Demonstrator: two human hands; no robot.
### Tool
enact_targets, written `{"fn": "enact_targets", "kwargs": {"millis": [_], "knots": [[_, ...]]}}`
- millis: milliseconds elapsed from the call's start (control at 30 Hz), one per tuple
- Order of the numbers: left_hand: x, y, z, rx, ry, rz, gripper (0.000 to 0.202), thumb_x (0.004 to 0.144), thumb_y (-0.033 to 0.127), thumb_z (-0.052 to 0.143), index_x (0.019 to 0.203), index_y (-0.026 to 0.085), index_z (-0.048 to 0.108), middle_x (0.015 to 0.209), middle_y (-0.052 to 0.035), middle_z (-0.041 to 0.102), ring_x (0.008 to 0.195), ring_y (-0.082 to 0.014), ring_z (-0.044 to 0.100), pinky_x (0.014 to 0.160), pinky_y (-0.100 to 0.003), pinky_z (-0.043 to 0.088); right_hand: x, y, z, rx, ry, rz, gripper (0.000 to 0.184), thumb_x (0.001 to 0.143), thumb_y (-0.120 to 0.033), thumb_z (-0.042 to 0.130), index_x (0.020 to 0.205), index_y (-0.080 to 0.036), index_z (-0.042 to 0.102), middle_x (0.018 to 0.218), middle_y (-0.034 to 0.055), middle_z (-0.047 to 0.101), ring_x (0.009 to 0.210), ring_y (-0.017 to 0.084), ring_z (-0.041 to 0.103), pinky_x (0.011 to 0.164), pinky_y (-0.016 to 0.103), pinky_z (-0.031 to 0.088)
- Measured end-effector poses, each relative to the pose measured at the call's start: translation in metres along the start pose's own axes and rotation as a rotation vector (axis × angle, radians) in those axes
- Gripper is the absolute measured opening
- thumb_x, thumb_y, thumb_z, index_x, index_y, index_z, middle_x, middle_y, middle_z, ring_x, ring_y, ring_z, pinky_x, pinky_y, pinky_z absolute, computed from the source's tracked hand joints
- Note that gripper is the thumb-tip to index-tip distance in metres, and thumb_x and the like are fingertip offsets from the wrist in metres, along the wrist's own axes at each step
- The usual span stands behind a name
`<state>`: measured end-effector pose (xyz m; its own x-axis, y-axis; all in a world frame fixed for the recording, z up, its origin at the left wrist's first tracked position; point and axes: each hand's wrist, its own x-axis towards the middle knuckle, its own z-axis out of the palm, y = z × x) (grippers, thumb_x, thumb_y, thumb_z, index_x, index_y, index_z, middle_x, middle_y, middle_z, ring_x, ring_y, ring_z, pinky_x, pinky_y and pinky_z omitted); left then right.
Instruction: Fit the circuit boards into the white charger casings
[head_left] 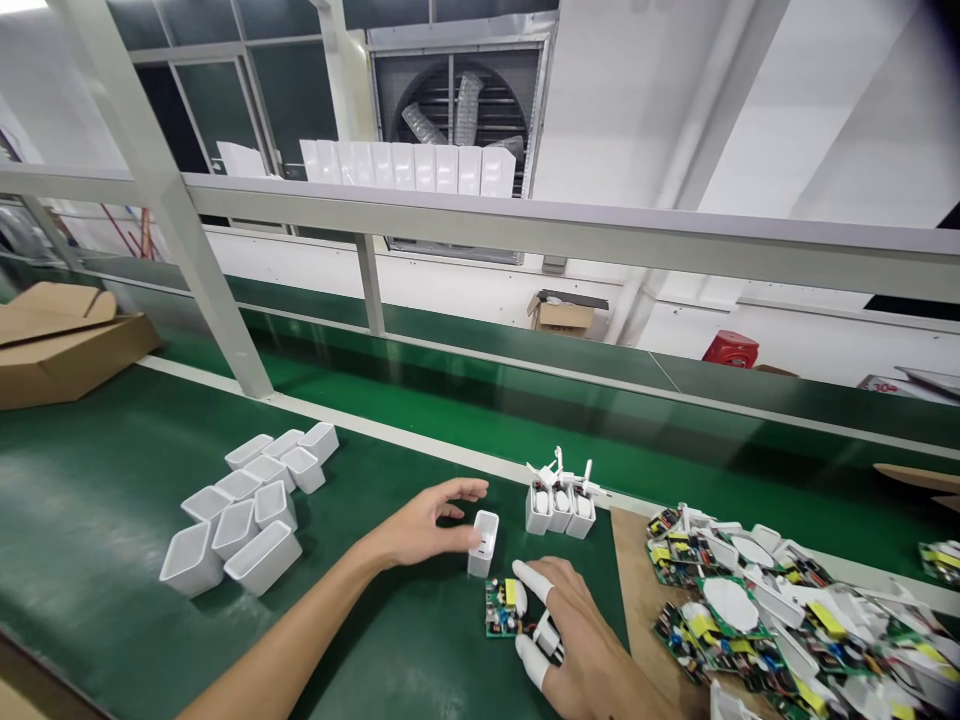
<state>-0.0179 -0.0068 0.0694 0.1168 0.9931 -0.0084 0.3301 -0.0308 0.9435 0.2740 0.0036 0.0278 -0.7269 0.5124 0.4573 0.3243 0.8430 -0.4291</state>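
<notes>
Circuit board [499, 607], centre of work, flat on the green bench [390, 640]; yellow block on it, its right end masked by fingers. Clock taken from the board.

3 o'clock, just beside: right hand [577, 630], two digits in white covers. Grip moderately wide, tips at the board's end; cannot tell whether they pinch it. Small white piece and dark leads between the fingers, partly hidden.

Between 11 and 12, near: white plastic casing [484, 552], upright, mouth up, dark slots visible inside. Left hand [433, 522] at 10 to 11, grip wide, fingers curved above the bench, thumb overlapping the casing's left side; contact unclear.

1 o'clock: three filled casings [560, 510] side by side, boards with white discs inside, white pieces sticking out on top; lower contents hidden by the walls.

3 o'clock, farther: heap of circuit boards [739, 605], too tangled to count, cut off at frame right, partly over a brown sheet [632, 570].

Just past 9: cluster of open casings [193, 558], mouths up, inner white walls showing; some bottoms out of sight.

10 o'clock: cardboard box [82, 360], cropped at left, contents not visible.

12 o'clock, far: wall fan [466, 105], lower part behind a row of white boxes [405, 167].
</notes>
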Motion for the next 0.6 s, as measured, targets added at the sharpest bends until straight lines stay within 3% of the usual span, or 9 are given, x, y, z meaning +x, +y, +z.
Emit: {"fn": "enact_targets", "kwargs": {"millis": [67,133,300,467,600], "knots": [[-0.006,-0.006,0.002,0.033,-0.052,0.003,0.109,0.062,0.041,0.099,0.157,0.028,0.048,0.155,-0.013,0.057,0.143,-0.037,0.051,0.119,-0.053,0.041,0.001,0.002,0.001,-0.024,0.027,-0.034,0.069,0.084,-0.005,0.051,0.15,-0.022,0.042,0.133,0.013,0.062,0.124,0.028,0.062,0.102,0.047,0.061],[-0.011,-0.012,0.008,0.1,-0.067,-0.011,0.118,0.061,0.04,0.1,0.162,0.031,0.039,0.158,-0.0128,0.054,0.143,-0.0374,0.05,0.12,-0.055,0.039,0.003,0.002,0.001,-0.038,0.045,-0.045,0.068,0.085,-0.005,0.049,0.15,-0.022,0.043,0.127,0.0122,0.065,0.12,0.027,0.064,0.098,0.045,0.062],[-0.009,-0.013,0.016,0.203,0.032,-0.037,0.086,0.08,0.035,0.086,0.157,0.029,0.047,0.148,-0.0106,0.062,0.132,-0.0342,0.06,0.115,-0.053,0.047,0.01,0.002,-0.008,-0.027,0.113,0.031,0.056,0.091,-0.009,0.051,0.145,-0.02,0.048,0.125,0.0119,0.063,0.118,0.025,0.063,0.095,0.04,0.063],[-0.009,-0.013,0.022,0.277,0.033,0.083,0.089,0.083,0.025,0.083,0.159,0.035,0.04,0.148,-0.005,0.063,0.135,-0.0319,0.058,0.118,-0.05,0.045,0.013,0.004,-0.015,-0.108,0.363,0.013,0.054,0.095,-0.014,0.061,0.147,-0.018,0.048,0.13,0.0147,0.063,0.126,0.029,0.058,0.1,0.045,0.059],[-0.012,-0.014,0.033,0.382,0.039,0.254,0.088,0.09,0.021,0.079,0.162,0.038,0.031,0.147,-0.0042,0.062,0.135,-0.0294,0.056,0.118,-0.049,0.045,0.012,0.001,-0.012,-0.189,0.415,-0.059,0.052,0.093,-0.012,0.064,0.144,-0.015,0.054,0.127,0.0142,0.067,0.125,0.031,0.059,0.099,0.045,0.057]]}}
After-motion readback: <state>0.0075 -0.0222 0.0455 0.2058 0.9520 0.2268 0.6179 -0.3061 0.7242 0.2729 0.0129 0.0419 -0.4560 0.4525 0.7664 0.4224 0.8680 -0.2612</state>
